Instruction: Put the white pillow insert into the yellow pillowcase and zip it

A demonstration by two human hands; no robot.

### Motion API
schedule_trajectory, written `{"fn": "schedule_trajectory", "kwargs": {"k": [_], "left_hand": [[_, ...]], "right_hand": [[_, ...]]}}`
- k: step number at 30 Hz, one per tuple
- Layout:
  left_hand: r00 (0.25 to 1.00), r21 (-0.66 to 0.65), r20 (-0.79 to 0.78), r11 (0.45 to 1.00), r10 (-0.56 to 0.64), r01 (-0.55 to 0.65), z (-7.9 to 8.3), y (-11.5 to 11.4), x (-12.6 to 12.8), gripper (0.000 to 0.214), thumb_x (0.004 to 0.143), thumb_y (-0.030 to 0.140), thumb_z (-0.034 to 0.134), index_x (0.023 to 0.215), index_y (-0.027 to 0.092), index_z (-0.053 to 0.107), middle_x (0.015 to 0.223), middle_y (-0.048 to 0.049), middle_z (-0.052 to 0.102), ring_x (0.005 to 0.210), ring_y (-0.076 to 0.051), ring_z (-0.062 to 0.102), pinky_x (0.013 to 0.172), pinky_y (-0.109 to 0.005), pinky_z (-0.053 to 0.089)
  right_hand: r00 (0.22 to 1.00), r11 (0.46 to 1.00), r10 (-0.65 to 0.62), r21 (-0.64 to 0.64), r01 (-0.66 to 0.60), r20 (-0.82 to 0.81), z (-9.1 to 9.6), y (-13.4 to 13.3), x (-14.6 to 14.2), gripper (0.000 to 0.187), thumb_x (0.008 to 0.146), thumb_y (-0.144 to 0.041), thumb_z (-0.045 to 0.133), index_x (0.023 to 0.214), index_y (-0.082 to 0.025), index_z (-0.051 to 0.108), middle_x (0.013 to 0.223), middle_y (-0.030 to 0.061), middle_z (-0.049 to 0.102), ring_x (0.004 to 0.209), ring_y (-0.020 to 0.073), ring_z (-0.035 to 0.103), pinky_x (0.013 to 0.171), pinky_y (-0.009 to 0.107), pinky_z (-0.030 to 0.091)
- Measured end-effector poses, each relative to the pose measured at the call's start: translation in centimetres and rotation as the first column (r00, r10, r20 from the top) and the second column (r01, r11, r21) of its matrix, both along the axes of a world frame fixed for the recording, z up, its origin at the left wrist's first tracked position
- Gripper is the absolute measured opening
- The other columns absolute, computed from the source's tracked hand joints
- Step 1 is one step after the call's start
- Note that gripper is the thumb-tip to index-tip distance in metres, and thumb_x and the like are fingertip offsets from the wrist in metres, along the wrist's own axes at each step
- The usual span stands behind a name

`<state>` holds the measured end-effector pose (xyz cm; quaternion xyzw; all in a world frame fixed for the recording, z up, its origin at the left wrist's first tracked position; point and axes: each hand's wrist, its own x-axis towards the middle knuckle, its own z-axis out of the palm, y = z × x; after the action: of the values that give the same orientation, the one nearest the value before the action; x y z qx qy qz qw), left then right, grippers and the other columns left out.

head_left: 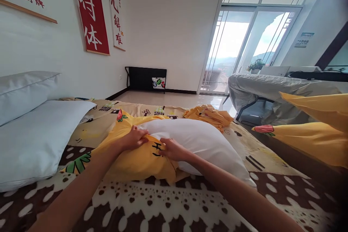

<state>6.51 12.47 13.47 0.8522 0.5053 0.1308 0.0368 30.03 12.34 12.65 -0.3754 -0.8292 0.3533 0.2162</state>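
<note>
A white pillow point(201, 137) lies on the bed, its left part inside a yellow pillowcase point(127, 166) with printed strawberry and leaf motifs and black lettering. My left hand point(136, 137) is closed on the upper edge of the case's opening. Just to its right, my right hand point(171, 149) grips the same edge beside the lettering, its thumb and fingers pinching the cloth. The right part of the pillow is bare. Behind it lies a crumpled yellow cloth point(209, 116).
Two white pillows, one lower point(40, 137) and one upper point(27, 87), stand at the left by the wall. Yellow pillows point(307, 137) jut in at the right. The patterned blanket point(174, 203) covers the bed. Beyond are a plastic-covered table point(261, 83) and a black folded panel point(144, 78).
</note>
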Motion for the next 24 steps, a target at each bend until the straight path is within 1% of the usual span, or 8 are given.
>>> {"fn": "schedule_trajectory", "kwargs": {"k": [2, 5, 9, 13, 16, 19, 22, 24], "left_hand": [[1.000, 0.011, 0.013, 1.000, 0.026, -0.026, -0.1, 0.8, 0.7, 0.027, 0.091, 0.037, 0.036, 0.086, 0.018, 0.055, 0.079, -0.0055, 0.064, 0.079, -0.021, 0.057, 0.086, -0.037, 0.037], [0.998, -0.005, 0.044, 0.999, 0.036, -0.035, -0.1, 1.8, 1.5, 0.030, 0.091, 0.040, 0.035, 0.084, 0.018, 0.054, 0.083, -0.0074, 0.063, 0.079, -0.022, 0.058, 0.073, -0.032, 0.040], [0.996, -0.035, 0.082, 0.999, 0.026, -0.023, 0.2, 2.9, 2.1, 0.033, 0.091, 0.044, 0.036, 0.081, 0.018, 0.055, 0.086, -0.0066, 0.064, 0.082, -0.021, 0.059, 0.069, -0.028, 0.040], [0.995, -0.040, 0.092, 0.999, 0.038, -0.035, 0.4, 3.2, 2.0, 0.040, 0.087, 0.053, 0.041, 0.069, 0.019, 0.053, 0.071, -0.0021, 0.061, 0.069, -0.017, 0.056, 0.062, -0.027, 0.039], [0.984, 0.032, 0.123, 0.990, 0.133, -0.138, -0.2, 2.8, 1.5, 0.040, 0.089, 0.052, 0.037, 0.076, 0.019, 0.056, 0.079, -0.0046, 0.064, 0.078, -0.020, 0.058, 0.073, -0.030, 0.042], [0.935, 0.146, 0.199, 0.935, 0.292, -0.323, -1.7, 2.4, 0.5, 0.041, 0.091, 0.045, 0.032, 0.112, 0.016, 0.054, 0.123, -0.0143, 0.057, 0.118, -0.028, 0.047, 0.099, -0.042, 0.034], [0.871, 0.152, 0.250, 0.872, 0.422, -0.466, -3.4, 2.7, -0.6, 0.056, 0.092, 0.047, 0.030, 0.139, 0.017, 0.034, 0.149, -0.0144, 0.033, 0.139, -0.027, 0.026, 0.110, -0.049, 0.021], [0.859, 0.090, 0.238, 0.870, 0.454, -0.485, -4.3, 3.1, -1.2, 0.058, 0.092, 0.051, 0.028, 0.141, 0.019, 0.034, 0.150, -0.0121, 0.034, 0.140, -0.026, 0.027, 0.111, -0.049, 0.020]], "right_hand": [[0.980, 0.977, -0.048, -0.212, 0.007, -0.191, -1.1, 0.8, -0.1, 0.030, 0.068, -0.040, 0.070, 0.080, -0.019, 0.053, 0.070, -0.0042, 0.059, 0.066, 0.0121, 0.050, 0.060, 0.024, 0.038], [0.908, 0.852, -0.104, -0.507, -0.129, -0.405, -2.5, 1.1, 0.1, 0.046, 0.063, -0.052, 0.074, 0.090, -0.018, 0.057, 0.078, -0.0020, 0.063, 0.071, 0.0141, 0.057, 0.066, 0.026, 0.045], [0.899, 0.747, -0.074, -0.622, -0.236, -0.431, -2.5, 1.1, 0.4, 0.046, 0.065, -0.052, 0.075, 0.092, -0.017, 0.063, 0.085, 0.0013, 0.068, 0.079, 0.0153, 0.062, 0.073, 0.026, 0.047], [0.943, 0.671, 0.064, -0.685, -0.283, -0.327, -2.0, 1.3, 0.8, 0.041, 0.062, -0.044, 0.080, 0.087, -0.014, 0.066, 0.089, 0.0041, 0.070, 0.079, 0.0163, 0.063, 0.071, 0.026, 0.049], [0.959, 0.750, -0.040, -0.642, -0.156, -0.280, -2.2, 1.8, 1.3, 0.040, 0.063, -0.047, 0.078, 0.081, -0.014, 0.065, 0.080, 0.0029, 0.070, 0.068, 0.0140, 0.061, 0.059, 0.024, 0.046], [0.939, 0.844, -0.170, -0.536, -0.018, -0.299, -2.2, 2.4, 1.7, 0.039, 0.060, -0.047, 0.078, 0.074, -0.015, 0.062, 0.068, 0.0001, 0.066, 0.059, 0.0112, 0.055, 0.051, 0.022, 0.041], [0.962, 0.917, -0.166, -0.394, 0.070, -0.215, -1.8, 3.4, 2.1, 0.035, 0.057, -0.040, 0.080, 0.070, -0.016, 0.059, 0.063, -0.0010, 0.064, 0.056, 0.0109, 0.054, 0.049, 0.022, 0.039], [0.989, 0.963, -0.134, -0.242, 0.117, -0.054, -1.2, 4.7, 2.8, 0.029, 0.060, -0.037, 0.078, 0.071, -0.017, 0.060, 0.061, -0.0006, 0.063, 0.055, 0.0121, 0.054, 0.049, 0.023, 0.040]]}}
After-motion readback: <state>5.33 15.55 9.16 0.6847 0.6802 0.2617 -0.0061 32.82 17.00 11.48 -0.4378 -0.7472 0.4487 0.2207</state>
